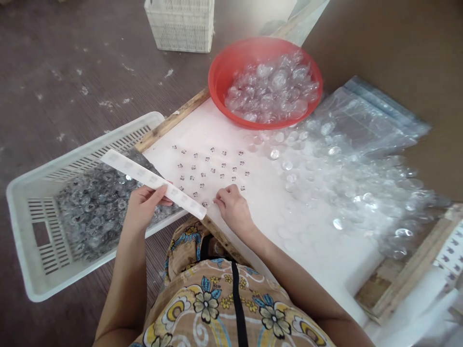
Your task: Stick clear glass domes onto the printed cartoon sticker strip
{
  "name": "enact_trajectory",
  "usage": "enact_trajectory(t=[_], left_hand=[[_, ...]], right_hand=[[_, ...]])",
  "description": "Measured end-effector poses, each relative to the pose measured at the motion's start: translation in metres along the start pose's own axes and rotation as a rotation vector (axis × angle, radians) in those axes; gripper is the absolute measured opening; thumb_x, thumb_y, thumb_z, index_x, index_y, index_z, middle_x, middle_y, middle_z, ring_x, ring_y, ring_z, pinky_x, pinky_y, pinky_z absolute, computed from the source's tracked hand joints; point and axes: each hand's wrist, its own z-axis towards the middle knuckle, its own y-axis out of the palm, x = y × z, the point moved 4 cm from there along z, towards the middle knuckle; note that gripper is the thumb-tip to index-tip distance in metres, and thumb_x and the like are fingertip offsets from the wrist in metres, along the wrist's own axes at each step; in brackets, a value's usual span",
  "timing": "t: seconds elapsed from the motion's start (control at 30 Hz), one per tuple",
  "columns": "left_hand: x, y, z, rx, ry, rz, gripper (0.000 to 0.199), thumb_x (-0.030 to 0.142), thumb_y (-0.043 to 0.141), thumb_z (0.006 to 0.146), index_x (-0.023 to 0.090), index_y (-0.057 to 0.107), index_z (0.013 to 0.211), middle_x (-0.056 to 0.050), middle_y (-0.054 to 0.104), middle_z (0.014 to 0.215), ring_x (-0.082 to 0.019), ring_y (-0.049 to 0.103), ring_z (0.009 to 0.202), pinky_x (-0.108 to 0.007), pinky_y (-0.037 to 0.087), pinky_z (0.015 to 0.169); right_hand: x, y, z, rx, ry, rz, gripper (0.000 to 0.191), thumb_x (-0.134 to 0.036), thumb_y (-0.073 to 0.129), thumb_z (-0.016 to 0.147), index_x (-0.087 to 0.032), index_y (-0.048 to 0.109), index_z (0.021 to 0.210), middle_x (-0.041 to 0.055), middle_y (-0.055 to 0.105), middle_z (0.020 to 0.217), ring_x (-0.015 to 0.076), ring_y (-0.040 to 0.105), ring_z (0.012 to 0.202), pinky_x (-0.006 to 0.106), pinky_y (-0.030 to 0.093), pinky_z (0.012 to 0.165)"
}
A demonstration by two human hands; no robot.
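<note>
My left hand [146, 202] grips a long white paper strip [155, 181] between thumb and fingers, above the table's near left edge. Faint grey prints show along the strip. My right hand [233, 207] rests low over the white tabletop [267, 231] with its fingertips pinched together; anything between them is too small to make out. Close to those fingertips lie several small dark animal-like prints [212, 170], spread in loose rows; whether they sit on clear discs is hard to tell. Many clear round plastic pieces [287, 165] are scattered to the right.
A red basin [220, 103] heaped with clear plastic pieces stands at the table's back. At left, a white slotted crate [27, 241] holds many clear pieces with dark prints. Clear plastic bags [372, 115] lie at back right; a printed sheet [452, 250] is at far right. Another white crate [184, 31] stands behind.
</note>
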Motion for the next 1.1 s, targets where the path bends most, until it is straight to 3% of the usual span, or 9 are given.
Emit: enact_trajectory(t=[0.13, 0.27, 0.37, 0.5, 0.67, 0.83, 0.97, 1.1], left_hand=[[0.003, 0.005, -0.001, -0.025, -0.004, 0.019, 0.033, 0.043, 0.079, 0.068, 0.014, 0.076, 0.083, -0.006, 0.073, 0.076, -0.020, 0.066, 0.062, -0.032, 0.060, 0.058], [0.003, 0.008, -0.001, -0.021, -0.016, 0.000, 0.033, 0.043, 0.080, 0.067, 0.014, 0.076, 0.083, -0.006, 0.073, 0.075, -0.021, 0.066, 0.061, -0.032, 0.060, 0.058], [-0.001, 0.013, 0.001, -0.042, -0.017, -0.021, 0.034, 0.044, 0.080, 0.066, 0.014, 0.076, 0.081, -0.006, 0.073, 0.074, -0.020, 0.066, 0.059, -0.032, 0.060, 0.057], [-0.003, 0.027, 0.002, -0.109, -0.037, -0.025, 0.036, 0.046, 0.079, 0.067, 0.013, 0.076, 0.082, -0.007, 0.073, 0.074, -0.021, 0.067, 0.059, -0.033, 0.060, 0.059], [-0.001, 0.041, 0.001, -0.199, -0.033, -0.037, 0.036, 0.046, 0.077, 0.071, 0.012, 0.076, 0.083, -0.008, 0.073, 0.073, -0.022, 0.068, 0.061, -0.033, 0.060, 0.061], [-0.003, 0.035, 0.001, -0.153, -0.025, -0.011, 0.037, 0.046, 0.077, 0.071, 0.014, 0.076, 0.091, -0.008, 0.074, 0.083, -0.022, 0.069, 0.066, -0.032, 0.059, 0.061], [-0.004, 0.033, 0.003, -0.132, -0.015, -0.025, 0.036, 0.045, 0.077, 0.071, 0.014, 0.076, 0.091, -0.008, 0.075, 0.087, -0.021, 0.069, 0.066, -0.031, 0.059, 0.060], [0.000, 0.047, 0.001, -0.161, -0.026, -0.016, 0.034, 0.044, 0.077, 0.072, 0.013, 0.075, 0.088, -0.007, 0.074, 0.084, -0.020, 0.068, 0.064, -0.031, 0.058, 0.061]], right_hand=[[0.001, -0.006, 0.022, 0.056, 0.027, 0.114, 0.019, -0.013, 0.049, 0.093, -0.016, 0.061, 0.108, 0.0092, 0.066, 0.097, 0.0210, 0.063, 0.084, 0.030, 0.047, 0.073], [0.019, -0.029, 0.026, 0.187, 0.023, 0.287, 0.021, -0.015, 0.050, 0.092, -0.017, 0.058, 0.112, 0.0088, 0.068, 0.100, 0.0208, 0.065, 0.089, 0.033, 0.049, 0.082], [0.047, -0.046, 0.019, 0.259, 0.071, 0.235, 0.030, -0.022, 0.059, 0.087, -0.018, 0.056, 0.117, 0.0124, 0.064, 0.109, 0.0245, 0.063, 0.090, 0.041, 0.050, 0.083], [0.068, -0.052, 0.017, 0.233, 0.091, 0.083, 0.049, -0.021, 0.067, 0.080, -0.019, 0.052, 0.127, 0.0168, 0.059, 0.117, 0.0329, 0.058, 0.103, 0.051, 0.048, 0.089], [0.048, -0.033, 0.039, 0.178, 0.125, 0.072, 0.042, -0.004, 0.056, 0.080, -0.016, 0.057, 0.120, 0.0166, 0.057, 0.117, 0.0292, 0.060, 0.101, 0.043, 0.050, 0.087], [0.009, -0.018, 0.064, 0.141, -0.008, 0.313, 0.040, -0.002, 0.049, 0.085, -0.019, 0.059, 0.120, 0.0118, 0.060, 0.119, 0.0199, 0.064, 0.097, 0.034, 0.051, 0.088], [0.020, -0.040, 0.050, 0.243, -0.013, 0.387, 0.032, -0.006, 0.048, 0.089, -0.018, 0.061, 0.115, 0.0097, 0.065, 0.116, 0.0186, 0.064, 0.098, 0.032, 0.050, 0.087], [0.056, -0.057, 0.019, 0.283, 0.124, 0.198, 0.027, -0.005, 0.052, 0.087, -0.018, 0.065, 0.107, 0.0097, 0.071, 0.102, 0.0240, 0.063, 0.096, 0.036, 0.050, 0.081]])
